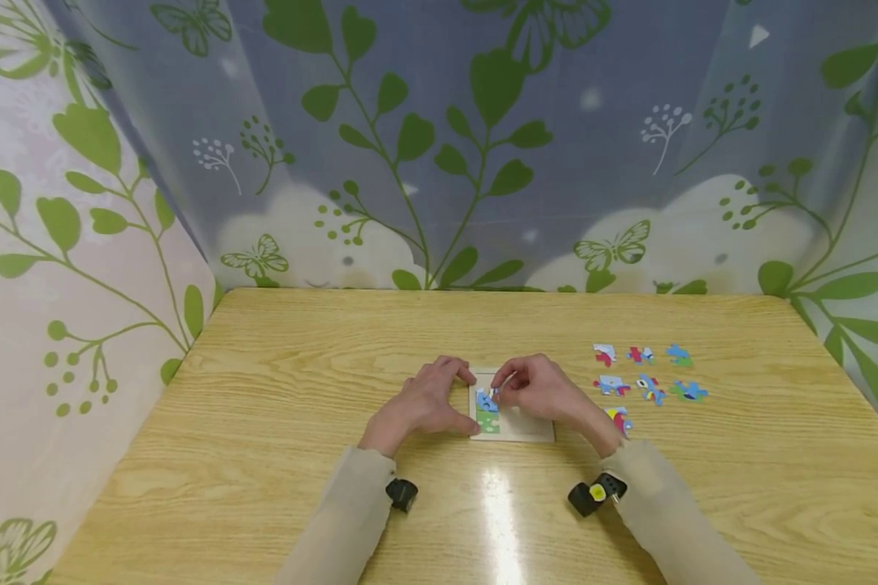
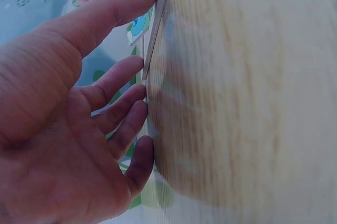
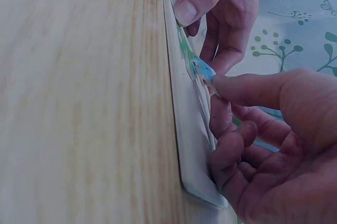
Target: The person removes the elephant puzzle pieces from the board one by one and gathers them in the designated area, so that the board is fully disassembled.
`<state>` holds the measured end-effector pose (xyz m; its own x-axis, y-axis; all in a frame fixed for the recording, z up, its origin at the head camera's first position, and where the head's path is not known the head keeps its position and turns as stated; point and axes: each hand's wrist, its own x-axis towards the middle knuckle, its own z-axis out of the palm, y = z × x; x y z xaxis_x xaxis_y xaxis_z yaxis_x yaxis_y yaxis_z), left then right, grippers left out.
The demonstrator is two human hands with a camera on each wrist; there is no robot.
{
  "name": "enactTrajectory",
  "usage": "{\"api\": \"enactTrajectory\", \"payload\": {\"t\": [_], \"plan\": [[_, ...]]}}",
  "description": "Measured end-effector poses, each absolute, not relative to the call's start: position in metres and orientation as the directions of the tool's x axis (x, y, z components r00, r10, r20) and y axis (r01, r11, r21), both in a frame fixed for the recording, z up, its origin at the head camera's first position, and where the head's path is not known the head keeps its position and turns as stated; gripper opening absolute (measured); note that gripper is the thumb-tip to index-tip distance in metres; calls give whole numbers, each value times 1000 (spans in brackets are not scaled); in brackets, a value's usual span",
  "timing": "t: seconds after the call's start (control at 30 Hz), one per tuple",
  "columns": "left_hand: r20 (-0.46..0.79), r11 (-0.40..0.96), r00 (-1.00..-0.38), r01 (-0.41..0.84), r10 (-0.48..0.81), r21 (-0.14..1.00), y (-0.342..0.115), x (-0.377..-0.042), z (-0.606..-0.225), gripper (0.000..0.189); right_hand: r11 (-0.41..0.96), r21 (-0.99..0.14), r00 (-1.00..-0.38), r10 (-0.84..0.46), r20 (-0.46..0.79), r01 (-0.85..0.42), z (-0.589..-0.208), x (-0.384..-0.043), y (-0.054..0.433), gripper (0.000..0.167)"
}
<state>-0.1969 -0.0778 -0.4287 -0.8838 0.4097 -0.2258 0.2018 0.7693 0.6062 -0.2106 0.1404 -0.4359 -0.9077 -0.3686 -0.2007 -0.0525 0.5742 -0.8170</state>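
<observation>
A pale jigsaw tray (image 1: pixel 528 428) lies flat on the table, with joined blue and green puzzle pieces (image 1: pixel 488 422) along its left side. At that left edge is my left hand (image 1: pixel 428 400), its thumb pressing the near corner and fingertips touching the far one; the other fingers spread loosely over the tabletop. My right hand (image 1: pixel 540 390) pinches a small blue jigsaw piece (image 3: pixel 204 69) between thumb and index finger. That piece is tilted right at the joined ones. In the head view, the right fingers partly cover it.
Several loose jigsaw pieces (image 1: pixel 649 389) lie in rough rows right of the tray, one (image 1: pixel 618 418) partly behind the right forearm. The wooden table (image 1: pixel 263 487) meets a leaf-patterned curtain (image 1: pixel 439 162) at its far edge.
</observation>
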Motion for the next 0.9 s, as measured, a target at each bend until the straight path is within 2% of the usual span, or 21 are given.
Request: {"api": "enactTrajectory", "payload": {"t": [0.43, 0.9], "plan": [[-222, 774, -883, 213, 414, 596, -78, -199, -428, 63, 525, -843, -892, -431, -140, -121, -436, -212, 147, 10], [-233, 776, -880, 208, 415, 595, -78, -198, -430, 64, 502, -860, -885, -438, -159, -93, -433, -209, 155, 12]]}}
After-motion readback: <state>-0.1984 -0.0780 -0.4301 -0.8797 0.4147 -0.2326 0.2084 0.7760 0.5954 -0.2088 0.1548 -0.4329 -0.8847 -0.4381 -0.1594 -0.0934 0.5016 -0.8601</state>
